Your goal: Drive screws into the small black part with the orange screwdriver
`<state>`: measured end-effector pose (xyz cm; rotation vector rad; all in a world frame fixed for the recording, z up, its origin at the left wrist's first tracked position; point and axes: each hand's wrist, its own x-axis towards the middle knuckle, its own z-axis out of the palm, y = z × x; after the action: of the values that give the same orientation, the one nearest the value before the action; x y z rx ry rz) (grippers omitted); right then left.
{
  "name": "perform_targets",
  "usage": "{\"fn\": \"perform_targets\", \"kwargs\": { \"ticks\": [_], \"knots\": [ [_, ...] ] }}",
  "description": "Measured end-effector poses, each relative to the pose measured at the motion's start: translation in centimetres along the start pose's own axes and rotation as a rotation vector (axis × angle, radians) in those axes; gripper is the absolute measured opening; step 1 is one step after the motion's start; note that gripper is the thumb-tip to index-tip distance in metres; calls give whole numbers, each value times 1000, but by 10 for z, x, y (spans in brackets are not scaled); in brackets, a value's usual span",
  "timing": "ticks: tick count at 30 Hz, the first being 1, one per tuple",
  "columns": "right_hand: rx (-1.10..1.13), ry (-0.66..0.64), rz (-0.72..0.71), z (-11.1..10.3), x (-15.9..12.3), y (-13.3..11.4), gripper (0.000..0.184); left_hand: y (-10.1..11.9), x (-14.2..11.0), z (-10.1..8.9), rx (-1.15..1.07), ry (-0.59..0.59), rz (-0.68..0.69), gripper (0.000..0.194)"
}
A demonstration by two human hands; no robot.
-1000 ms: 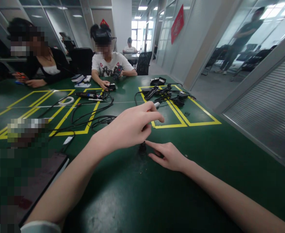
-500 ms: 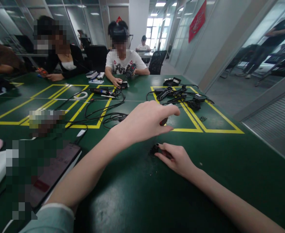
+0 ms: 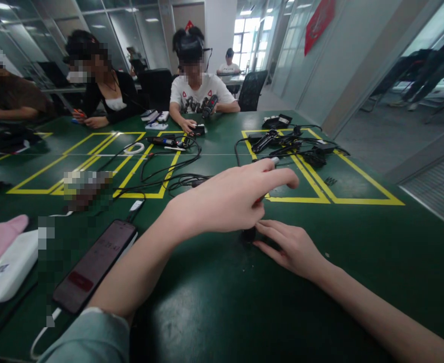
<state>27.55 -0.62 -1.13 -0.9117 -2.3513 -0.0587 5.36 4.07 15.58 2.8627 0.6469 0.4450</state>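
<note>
My left hand [image 3: 229, 199] hovers over the middle of the green table [image 3: 214, 302], fingers curled round a slim tool [image 3: 274, 160]. Only the tool's silvery end shows past the knuckles, plus a reddish bit under the fingers. Just below it a small black part [image 3: 249, 235] stands on the table. My right hand [image 3: 292, 247] lies low on the table to the right, with thumb and forefinger tips against that part on either side. The lower end of the tool and most of the black part are hidden by my left hand.
A phone [image 3: 95, 264] on a white cable lies at the near left, beside a white box [image 3: 8, 267] and something pink. Black cables [image 3: 161, 176] and black devices [image 3: 282, 143] sit inside yellow taped boxes further back. Three people sit along the far side.
My view has swung left and down, bringing the phone and white box in. My left hand has sunk closer over the black part. My right hand stays at the part.
</note>
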Motion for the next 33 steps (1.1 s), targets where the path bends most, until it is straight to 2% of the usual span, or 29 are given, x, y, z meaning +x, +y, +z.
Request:
{"fn": "perform_targets", "kwargs": {
  "ticks": [7,10,14,18,20,23,27,33],
  "knots": [
    [-10,-18,1,-9,-2,1,33,-1,5,2,87,58,-106,30],
    [-14,-21,-10,-11,-3,1,34,1,7,2,150,91,-163,9],
    [33,-34,23,-11,-3,-1,40,2,4,0,140,106,-179,4],
    [62,-39,39,-11,-2,-4,41,0,3,0,32,74,7,18],
    [71,-45,36,-12,-2,-4,41,-1,7,5,35,86,54,21],
    [88,-62,34,-13,-3,-4,44,-3,14,13,116,163,-3,22],
    [84,-61,9,-13,-5,-4,43,-1,13,13,139,160,-27,19],
    [102,-78,21,-13,-4,-5,45,-2,4,4,101,120,6,31]
  ]
}}
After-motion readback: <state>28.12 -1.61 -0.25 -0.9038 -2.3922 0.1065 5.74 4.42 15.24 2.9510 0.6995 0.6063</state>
